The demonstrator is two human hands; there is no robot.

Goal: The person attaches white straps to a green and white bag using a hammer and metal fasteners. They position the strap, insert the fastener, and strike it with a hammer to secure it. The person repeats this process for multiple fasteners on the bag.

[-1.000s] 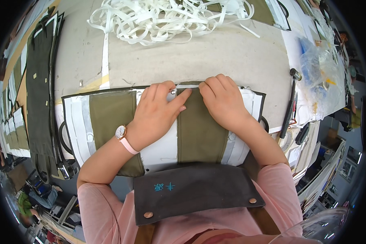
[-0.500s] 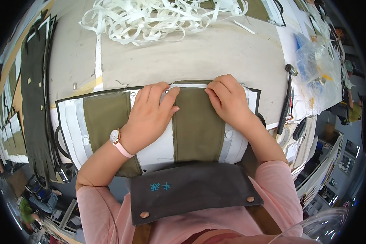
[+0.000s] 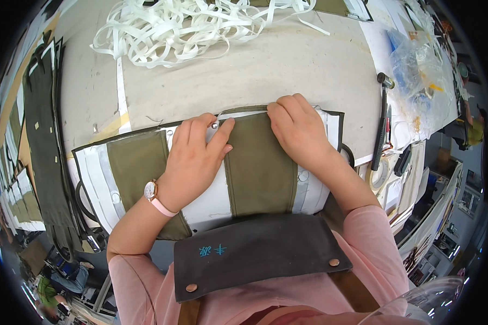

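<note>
An olive and white fabric panel [image 3: 260, 168] with dark edging lies in front of me on the table. My left hand [image 3: 198, 151], wearing a watch with a pink strap, rests on the panel near its far edge. Its index finger and thumb are apart, and a small round metal stud [image 3: 215, 125] shows between two fingers. Farther right, my right hand [image 3: 298, 127] pinches the same far edge, fingers curled over and thumb hidden or nearly so. Between the hands, a narrow white strip [image 3: 246, 115] runs along that edge, beneath a slightly raised olive border.
A tangled heap of white tape [image 3: 173, 35] lies at the far side. Dark strap-like fabric pieces [image 3: 43, 141] are stacked at the left. A hammer [image 3: 381, 119] lies at the right, near a tape roll [image 3: 379, 172] and clear plastic bags [image 3: 417, 76].
The whole view has shifted slightly. Both hands stay at nearly the same places on the panel; between them, less of the white strip shows at the far edge.
</note>
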